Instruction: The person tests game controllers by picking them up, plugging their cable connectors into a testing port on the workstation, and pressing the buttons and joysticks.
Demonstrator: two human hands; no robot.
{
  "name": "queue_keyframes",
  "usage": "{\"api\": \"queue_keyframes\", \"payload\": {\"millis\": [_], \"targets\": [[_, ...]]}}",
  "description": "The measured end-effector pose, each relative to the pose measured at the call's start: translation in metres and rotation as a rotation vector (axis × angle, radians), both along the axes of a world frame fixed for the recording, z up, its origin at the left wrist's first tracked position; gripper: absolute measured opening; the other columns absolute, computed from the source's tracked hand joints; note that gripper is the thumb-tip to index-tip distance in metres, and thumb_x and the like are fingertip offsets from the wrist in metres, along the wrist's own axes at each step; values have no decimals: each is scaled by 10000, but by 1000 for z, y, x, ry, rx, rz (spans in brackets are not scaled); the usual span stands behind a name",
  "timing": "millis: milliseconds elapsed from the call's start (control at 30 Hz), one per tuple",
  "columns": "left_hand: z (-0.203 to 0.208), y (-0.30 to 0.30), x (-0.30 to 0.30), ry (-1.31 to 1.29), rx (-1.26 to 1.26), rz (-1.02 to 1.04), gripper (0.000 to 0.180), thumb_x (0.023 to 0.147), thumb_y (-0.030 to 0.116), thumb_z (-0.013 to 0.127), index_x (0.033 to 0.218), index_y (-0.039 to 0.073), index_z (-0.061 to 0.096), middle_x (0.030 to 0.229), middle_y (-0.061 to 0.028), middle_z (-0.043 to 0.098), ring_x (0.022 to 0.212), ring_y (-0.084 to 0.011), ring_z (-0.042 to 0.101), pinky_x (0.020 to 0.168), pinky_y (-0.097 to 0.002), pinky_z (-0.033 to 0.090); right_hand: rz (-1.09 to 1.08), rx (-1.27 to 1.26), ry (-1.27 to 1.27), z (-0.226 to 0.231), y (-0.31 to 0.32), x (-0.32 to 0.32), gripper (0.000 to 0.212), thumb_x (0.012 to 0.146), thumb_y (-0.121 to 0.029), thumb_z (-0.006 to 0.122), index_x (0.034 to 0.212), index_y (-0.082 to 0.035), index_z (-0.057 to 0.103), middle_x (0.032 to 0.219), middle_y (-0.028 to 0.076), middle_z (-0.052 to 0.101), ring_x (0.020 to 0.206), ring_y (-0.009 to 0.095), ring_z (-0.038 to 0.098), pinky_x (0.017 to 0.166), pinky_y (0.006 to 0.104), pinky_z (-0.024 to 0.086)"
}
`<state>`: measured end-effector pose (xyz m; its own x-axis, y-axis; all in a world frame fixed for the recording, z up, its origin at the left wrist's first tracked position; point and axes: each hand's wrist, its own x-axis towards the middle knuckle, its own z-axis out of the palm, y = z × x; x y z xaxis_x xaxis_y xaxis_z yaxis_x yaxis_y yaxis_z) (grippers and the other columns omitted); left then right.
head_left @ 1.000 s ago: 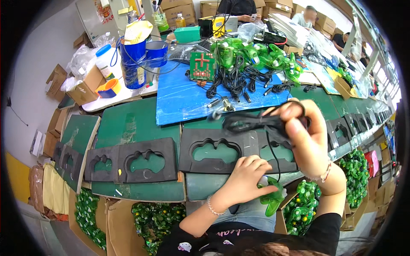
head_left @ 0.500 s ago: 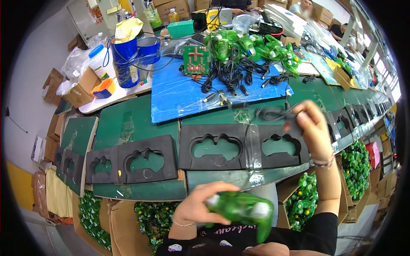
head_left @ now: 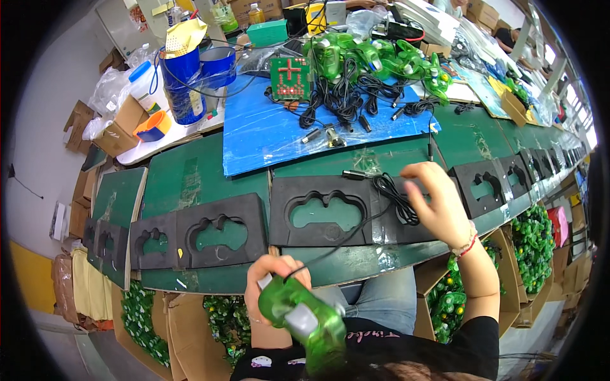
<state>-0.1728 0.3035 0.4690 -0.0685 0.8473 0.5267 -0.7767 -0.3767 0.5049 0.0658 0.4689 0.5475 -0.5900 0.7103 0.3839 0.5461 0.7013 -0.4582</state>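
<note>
My left hand is wrapped round a green see-through game controller with a grey part, held up close to my body and tilted. A thin black cable runs from the controller up to a coiled bundle, the black cable, which lies over a black foam holder on the bench. Just right of that coil is my right hand, thumb and forefinger apart, with nothing visible between them. The foam holder to the left of the coil has a controller-shaped cutout.
More foam holders line the green bench. A blue board bears a green circuit board, several black cables and green controllers. Boxes of green controllers stand below the front edge. Blue containers stand at the back left.
The coiled cable has come down from the air onto the foam, and my right hand has moved down and let go of it. My left hand has shifted left and turned the controller.
</note>
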Motion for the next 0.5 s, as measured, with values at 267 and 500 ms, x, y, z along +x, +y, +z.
{"api": "queue_keyframes", "payload": {"millis": [267,500], "targets": [[13,1,-4,-28,91,-127,322,796,213,671,995,-8,548,769,-148,618,605,-238,603,540,-306,363,84,137,-298,-48,26,-30,198,778,-212,648,900,-61,612,878,79,573,872,260,534,748,363,430],[-17,3,-7,-127,32,-133,564,707,310,747,1115,8,503,820,-127,593,653,-219,579,593,-317,338,150,173,-262,-48,24,-43,321,758,-294,672,964,-59,599,840,73,577,867,263,542,759,372,423]]}}
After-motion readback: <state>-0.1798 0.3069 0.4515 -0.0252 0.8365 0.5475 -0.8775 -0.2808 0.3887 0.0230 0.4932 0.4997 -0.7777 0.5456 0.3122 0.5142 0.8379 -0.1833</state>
